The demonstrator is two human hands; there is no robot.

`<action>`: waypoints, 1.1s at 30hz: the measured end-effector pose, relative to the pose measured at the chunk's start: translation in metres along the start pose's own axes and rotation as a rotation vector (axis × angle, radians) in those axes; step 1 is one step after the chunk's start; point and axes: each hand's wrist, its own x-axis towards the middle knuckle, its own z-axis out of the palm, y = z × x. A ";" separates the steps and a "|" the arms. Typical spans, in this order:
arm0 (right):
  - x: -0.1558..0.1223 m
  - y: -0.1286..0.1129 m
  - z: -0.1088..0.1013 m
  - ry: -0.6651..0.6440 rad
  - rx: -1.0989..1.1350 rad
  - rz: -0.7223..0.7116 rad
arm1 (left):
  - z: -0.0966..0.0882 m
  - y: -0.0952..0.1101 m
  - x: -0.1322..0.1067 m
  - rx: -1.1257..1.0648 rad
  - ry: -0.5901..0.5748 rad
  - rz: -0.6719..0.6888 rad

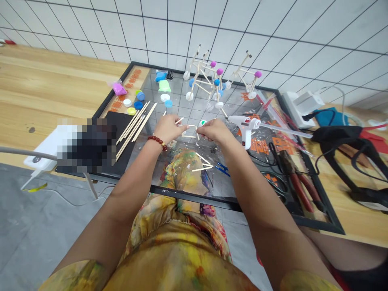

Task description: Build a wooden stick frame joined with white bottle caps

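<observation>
As the left hand and right hand pinch thin wooden sticks, a slip could hit the nearby hot glue gun.

Glue gun right of sticks

Pale wooden sticks, dark red bracelet

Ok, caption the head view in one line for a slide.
Left hand and right hand hold wooden sticks over a glass-topped board, beside a hot glue gun.
</observation>
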 end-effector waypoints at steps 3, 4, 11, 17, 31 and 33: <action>-0.001 0.000 0.001 0.011 0.027 0.000 | 0.000 0.002 -0.001 0.013 -0.008 0.003; -0.001 -0.001 0.001 0.011 0.027 0.002 | -0.001 0.002 -0.001 0.019 -0.010 0.004; 0.000 -0.006 -0.001 -0.005 -0.013 0.023 | -0.001 0.002 -0.002 0.031 -0.010 0.001; 0.007 -0.003 0.001 -0.013 -0.051 -0.001 | -0.001 0.004 -0.002 0.064 -0.017 0.000; -0.011 -0.002 -0.009 0.078 -0.062 -0.148 | 0.000 0.000 -0.002 0.012 0.081 0.017; -0.023 -0.001 -0.018 0.123 -0.038 -0.215 | -0.004 0.000 -0.001 0.032 0.162 0.014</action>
